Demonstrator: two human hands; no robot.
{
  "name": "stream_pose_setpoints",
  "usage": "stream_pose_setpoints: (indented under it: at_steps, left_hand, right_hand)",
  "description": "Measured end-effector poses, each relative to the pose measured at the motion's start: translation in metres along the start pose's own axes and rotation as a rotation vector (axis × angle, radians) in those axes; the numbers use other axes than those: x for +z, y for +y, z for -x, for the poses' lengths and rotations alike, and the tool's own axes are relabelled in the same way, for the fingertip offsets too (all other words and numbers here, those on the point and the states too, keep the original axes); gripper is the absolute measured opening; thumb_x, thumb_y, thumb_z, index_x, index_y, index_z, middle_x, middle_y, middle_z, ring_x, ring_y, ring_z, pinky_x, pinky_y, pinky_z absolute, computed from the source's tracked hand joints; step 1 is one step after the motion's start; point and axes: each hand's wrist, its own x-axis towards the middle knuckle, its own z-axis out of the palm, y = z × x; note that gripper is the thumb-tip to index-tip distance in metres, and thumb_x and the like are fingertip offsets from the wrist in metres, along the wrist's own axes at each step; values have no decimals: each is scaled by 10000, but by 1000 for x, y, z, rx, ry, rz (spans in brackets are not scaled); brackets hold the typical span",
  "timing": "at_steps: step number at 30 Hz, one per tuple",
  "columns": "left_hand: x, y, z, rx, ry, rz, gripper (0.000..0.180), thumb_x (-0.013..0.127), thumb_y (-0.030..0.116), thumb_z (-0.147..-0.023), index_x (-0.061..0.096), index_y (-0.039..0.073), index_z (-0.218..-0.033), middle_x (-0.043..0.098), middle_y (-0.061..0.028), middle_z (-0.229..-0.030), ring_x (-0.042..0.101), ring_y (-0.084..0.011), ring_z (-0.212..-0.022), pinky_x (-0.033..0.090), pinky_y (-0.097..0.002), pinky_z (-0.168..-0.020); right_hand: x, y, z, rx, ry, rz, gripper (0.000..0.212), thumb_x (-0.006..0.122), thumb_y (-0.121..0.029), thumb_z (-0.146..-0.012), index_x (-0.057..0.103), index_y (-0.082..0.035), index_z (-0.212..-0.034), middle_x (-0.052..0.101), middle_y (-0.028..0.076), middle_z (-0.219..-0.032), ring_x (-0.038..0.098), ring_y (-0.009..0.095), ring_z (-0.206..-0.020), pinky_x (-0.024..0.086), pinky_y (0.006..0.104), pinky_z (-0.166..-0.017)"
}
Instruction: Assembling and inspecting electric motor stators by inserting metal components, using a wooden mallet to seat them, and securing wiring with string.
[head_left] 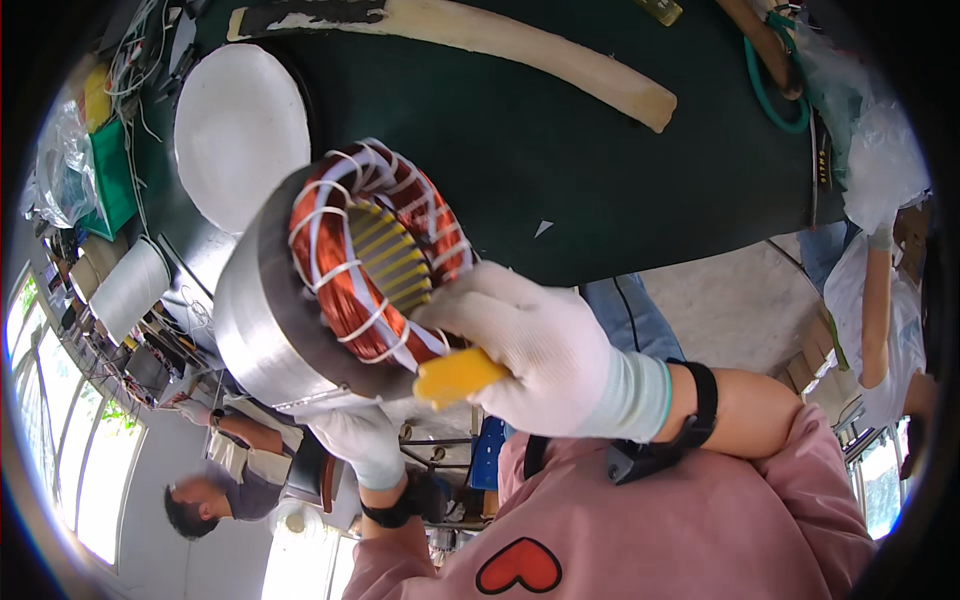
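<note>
A motor stator (275, 330) with a smooth grey metal housing is held tilted over the table's near edge. Copper windings (345, 300) tied with white cord ring its open end, and yellow strips line the slots inside. My left hand (360, 440), in a white glove, grips the housing from below; most of its fingers are hidden behind the metal. My right hand (550, 345), also gloved, is closed around a flat yellow piece (460, 378) whose exact kind I cannot make out. Its thumb and fingers reach the near rim of the windings.
On the dark green table (600, 170) lie a white round disc (243, 135), a long curved wooden piece (530, 50) and a small white scrap (543, 228). A co-worker (215, 500) is at the lower left; another person's arm (876, 310) shows at right.
</note>
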Motion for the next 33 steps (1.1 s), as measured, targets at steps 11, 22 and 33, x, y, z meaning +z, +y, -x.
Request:
stream_pose_setpoints:
  at_steps: [11,22,33]
  left_hand:
    - [-28,-5,9,-416,31,987,625,544,54,-1049,226,47,-1588,407,-167,-1545,518,-264,-1312,396,-411,-1141]
    - [-9,-40,-37,-336,-35,666,463,450,242,-1077,427,-55,-1432,515,-206,-1389,514,-293,-1274,363,-405,-1115]
    - [-7,-21,-37,-302,63,378,420,431,221,-1073,470,-64,-1379,538,-197,-1331,540,-293,-1209,394,-401,-1074]
  right_hand:
    - [-51,0,-36,150,-161,-47,375,701,-285,-916,668,39,-1103,662,183,-974,671,314,-860,535,358,-754]
    - [-40,34,-47,183,-47,292,200,670,-131,-926,675,-43,-1106,651,137,-897,663,289,-782,526,356,-692]
    - [-34,28,-17,521,69,-47,224,646,-166,-964,586,-21,-1124,648,201,-855,664,381,-787,514,418,-654]
